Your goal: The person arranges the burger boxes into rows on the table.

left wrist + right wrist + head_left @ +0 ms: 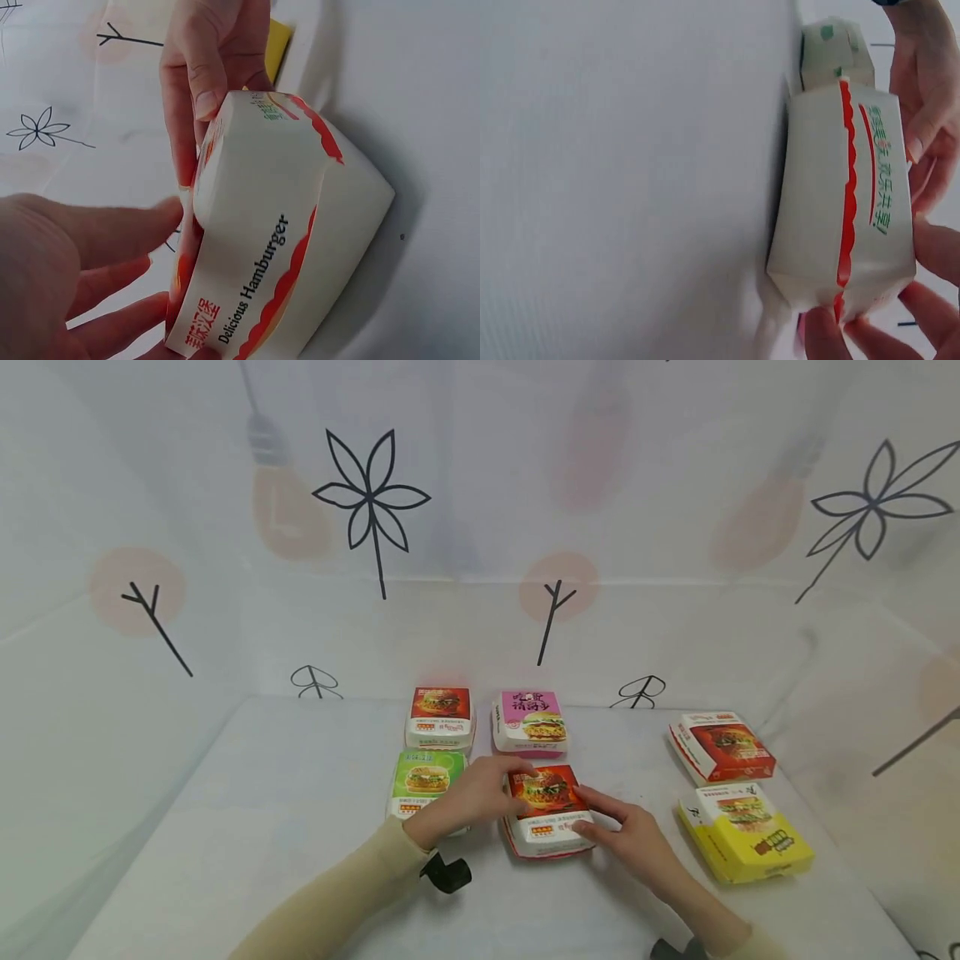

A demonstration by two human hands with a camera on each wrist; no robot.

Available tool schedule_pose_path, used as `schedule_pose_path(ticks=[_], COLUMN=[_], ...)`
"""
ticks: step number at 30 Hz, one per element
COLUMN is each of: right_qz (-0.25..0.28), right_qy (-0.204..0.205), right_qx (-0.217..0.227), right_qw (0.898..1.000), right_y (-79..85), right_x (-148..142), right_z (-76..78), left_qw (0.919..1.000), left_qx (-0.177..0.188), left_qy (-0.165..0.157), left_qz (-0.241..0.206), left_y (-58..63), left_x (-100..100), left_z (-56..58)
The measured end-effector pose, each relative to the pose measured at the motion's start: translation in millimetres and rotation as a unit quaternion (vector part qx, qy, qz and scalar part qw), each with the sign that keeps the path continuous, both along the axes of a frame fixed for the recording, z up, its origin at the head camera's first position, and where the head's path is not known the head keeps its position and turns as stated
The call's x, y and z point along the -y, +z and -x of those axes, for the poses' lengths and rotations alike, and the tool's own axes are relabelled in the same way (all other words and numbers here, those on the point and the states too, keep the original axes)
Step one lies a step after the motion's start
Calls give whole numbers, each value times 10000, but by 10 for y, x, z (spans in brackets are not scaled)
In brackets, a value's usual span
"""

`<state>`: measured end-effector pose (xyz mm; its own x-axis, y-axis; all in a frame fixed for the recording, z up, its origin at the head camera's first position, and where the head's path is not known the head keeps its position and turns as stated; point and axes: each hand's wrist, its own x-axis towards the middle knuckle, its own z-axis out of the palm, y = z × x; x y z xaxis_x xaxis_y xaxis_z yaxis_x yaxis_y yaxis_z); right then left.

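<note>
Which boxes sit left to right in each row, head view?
Far row: rear-left red-and-white box → pink box → rear-right red-and-white box.
Near row: green box → middle red-and-white box → yellow box.

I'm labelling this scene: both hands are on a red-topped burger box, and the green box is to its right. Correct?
Only the side is wrong: the head view shows the green box left of the red-topped burger box, which the left hand and right hand do touch.
</note>
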<state>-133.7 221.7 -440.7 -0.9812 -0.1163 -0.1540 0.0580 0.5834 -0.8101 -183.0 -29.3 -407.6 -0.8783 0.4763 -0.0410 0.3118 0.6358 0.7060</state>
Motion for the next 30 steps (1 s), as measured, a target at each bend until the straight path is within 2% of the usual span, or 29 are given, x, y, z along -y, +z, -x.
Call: schedule_pose_path(ticks=[8, 12, 18, 26, 30], right_qz=[-288, -429, -543, -462, -458], right_qy=[-265, -307, -313, 1, 26], right_qx=[-241, -336, -397, -384, -409], right_qw=[9989, 9980, 9972, 9982, 9981], right_y=[-8, 3, 22, 62, 129], right_x=[103, 145, 177, 101, 13], right_z=[-97, -134, -165, -159, -129], left_qw=[9987, 9966, 9882, 9856, 9859], left_qx=[-221, -315, -536, -622, -595], left_qy=[-453, -651, -1128, -1178, -1148], left_qz=[74, 390, 886, 1040, 1058], left_y=[-42, -57, -10, 20, 19], left_x=[-26, -36, -35, -22, -17], left_z=[6, -6, -36, -69, -75])
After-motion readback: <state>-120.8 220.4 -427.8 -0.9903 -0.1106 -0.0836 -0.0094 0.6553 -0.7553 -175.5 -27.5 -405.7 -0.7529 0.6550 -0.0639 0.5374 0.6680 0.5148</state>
